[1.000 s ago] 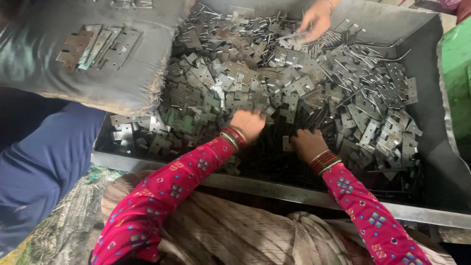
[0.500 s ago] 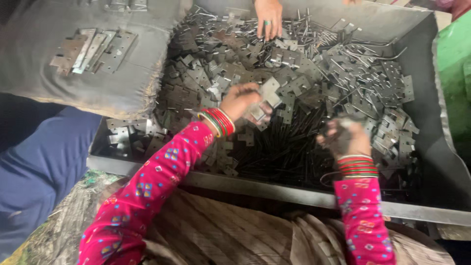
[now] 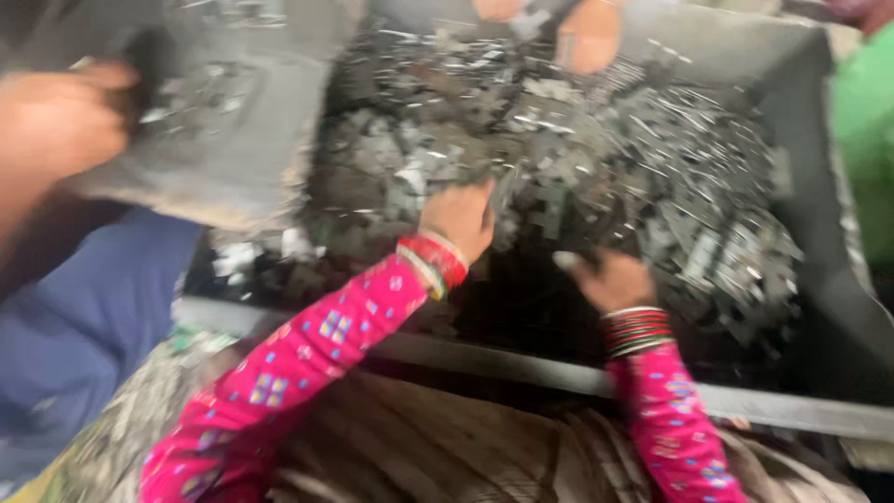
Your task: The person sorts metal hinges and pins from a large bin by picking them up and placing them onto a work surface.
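Note:
The picture is blurred by motion. A heap of small flat grey metal plates [image 3: 596, 158] fills a big grey metal bin [image 3: 819, 270]. My left hand [image 3: 461, 219], in a pink patterned sleeve with red bangles, is dug into the plates near the middle of the heap. My right hand [image 3: 610, 279] lies at the heap's near edge with its fingers among the plates. Whether either hand grips any plates is hidden by the blur.
Another person's hand [image 3: 587, 37] reaches into the bin from the far side. On the left, a person in blue [image 3: 84, 326] holds a grey sack [image 3: 223, 121] against the bin with one hand [image 3: 56, 121]. The bin's near rim [image 3: 521, 368] crosses in front of me.
My left hand has pushed further up into the heap and my right hand has moved left. The view has shifted and blurred. A hand has come into view on the sack.

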